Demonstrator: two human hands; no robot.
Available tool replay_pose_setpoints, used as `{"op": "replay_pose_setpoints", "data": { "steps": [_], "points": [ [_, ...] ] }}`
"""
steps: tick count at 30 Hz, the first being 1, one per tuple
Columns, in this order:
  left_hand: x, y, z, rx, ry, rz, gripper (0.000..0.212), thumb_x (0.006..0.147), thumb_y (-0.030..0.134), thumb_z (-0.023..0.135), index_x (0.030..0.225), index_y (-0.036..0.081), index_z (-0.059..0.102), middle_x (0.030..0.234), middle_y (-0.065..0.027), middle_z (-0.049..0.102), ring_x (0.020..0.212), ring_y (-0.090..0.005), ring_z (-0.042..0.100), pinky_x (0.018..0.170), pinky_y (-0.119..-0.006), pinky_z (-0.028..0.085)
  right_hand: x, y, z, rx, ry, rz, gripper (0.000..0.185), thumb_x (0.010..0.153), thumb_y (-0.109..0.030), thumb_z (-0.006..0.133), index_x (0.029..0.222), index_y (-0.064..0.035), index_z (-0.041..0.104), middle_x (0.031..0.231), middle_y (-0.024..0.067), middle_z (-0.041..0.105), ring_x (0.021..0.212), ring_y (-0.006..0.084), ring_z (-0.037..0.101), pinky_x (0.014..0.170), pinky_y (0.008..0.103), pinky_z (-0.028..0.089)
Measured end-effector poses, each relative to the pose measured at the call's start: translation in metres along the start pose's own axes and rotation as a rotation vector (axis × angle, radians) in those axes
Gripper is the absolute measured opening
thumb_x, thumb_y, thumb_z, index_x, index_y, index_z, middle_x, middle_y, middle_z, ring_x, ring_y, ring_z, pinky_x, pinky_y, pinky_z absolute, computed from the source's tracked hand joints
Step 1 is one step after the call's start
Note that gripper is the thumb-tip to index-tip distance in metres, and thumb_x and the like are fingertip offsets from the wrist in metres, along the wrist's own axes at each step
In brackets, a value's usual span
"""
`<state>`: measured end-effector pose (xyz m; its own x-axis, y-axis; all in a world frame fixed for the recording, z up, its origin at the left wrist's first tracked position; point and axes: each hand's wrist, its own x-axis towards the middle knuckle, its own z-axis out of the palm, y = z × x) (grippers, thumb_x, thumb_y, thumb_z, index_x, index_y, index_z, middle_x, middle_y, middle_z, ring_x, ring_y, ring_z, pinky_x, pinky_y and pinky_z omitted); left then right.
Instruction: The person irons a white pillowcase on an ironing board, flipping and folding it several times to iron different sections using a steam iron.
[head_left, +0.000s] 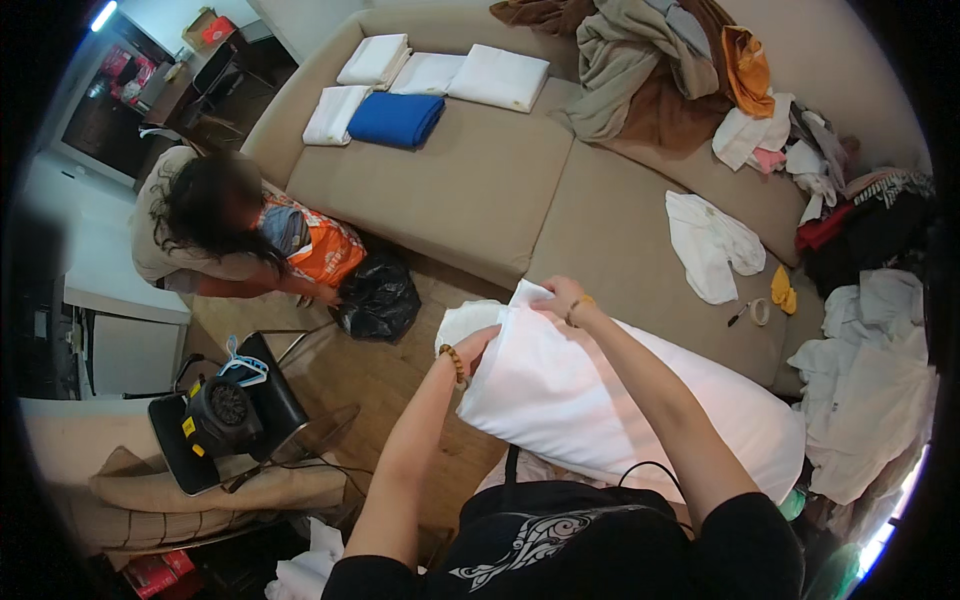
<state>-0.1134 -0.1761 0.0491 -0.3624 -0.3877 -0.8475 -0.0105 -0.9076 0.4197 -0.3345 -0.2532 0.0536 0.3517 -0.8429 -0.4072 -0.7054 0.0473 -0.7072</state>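
A large white cloth (637, 405) lies spread in front of me, reaching from the sofa side to my lap. My left hand (478, 349) grips its near-left edge, the fingers partly hidden under the fabric. Farther along that edge, my right hand (559, 298) pinches a raised corner of the cloth. A paler off-white flap of fabric (465, 324) sticks out past the edge between my hands; whether it belongs to the same cloth I cannot tell. What supports the cloth from below is hidden.
A beige sofa (450, 187) carries folded white cloths (499, 75), a folded blue cloth (396, 120), a white garment (709, 244), a tape roll (759, 312) and heaped clothes (652, 82). At left, a person (202, 217) bends by a black plastic bag (379, 296). A black chair (277, 390) stands nearby.
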Motion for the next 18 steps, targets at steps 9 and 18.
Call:
{"op": "replay_pose_setpoints", "data": {
  "steps": [9, 18],
  "points": [
    [-0.011, 0.022, 0.016, -0.149, -0.456, 0.132, 0.054, 0.086, 0.037, 0.053, 0.13, 0.009, 0.039, 0.128, -0.0075, 0.046, 0.11, -0.0175, 0.05, 0.095, -0.034, 0.039, -0.103, -0.016, -0.016, -0.158, 0.334, -0.591, 0.015, 0.071, -0.006, 0.059, 0.086, -0.01, 0.058, 0.085, 0.0051, 0.062, 0.082, 0.0225, 0.058, 0.089, 0.0438, 0.04],
    [0.014, 0.038, 0.01, 0.036, -0.307, 0.307, 0.052, 0.08, 0.005, 0.062, 0.127, 0.009, 0.041, 0.108, -0.0061, 0.057, 0.094, -0.0147, 0.056, 0.081, -0.031, 0.048, -0.159, -0.034, -0.002, -0.199, 0.422, -0.88, 0.023, 0.066, -0.005, 0.058, 0.088, -0.0116, 0.056, 0.096, 0.0038, 0.062, 0.084, 0.0212, 0.059, 0.087, 0.0453, 0.043]
  ]
}}
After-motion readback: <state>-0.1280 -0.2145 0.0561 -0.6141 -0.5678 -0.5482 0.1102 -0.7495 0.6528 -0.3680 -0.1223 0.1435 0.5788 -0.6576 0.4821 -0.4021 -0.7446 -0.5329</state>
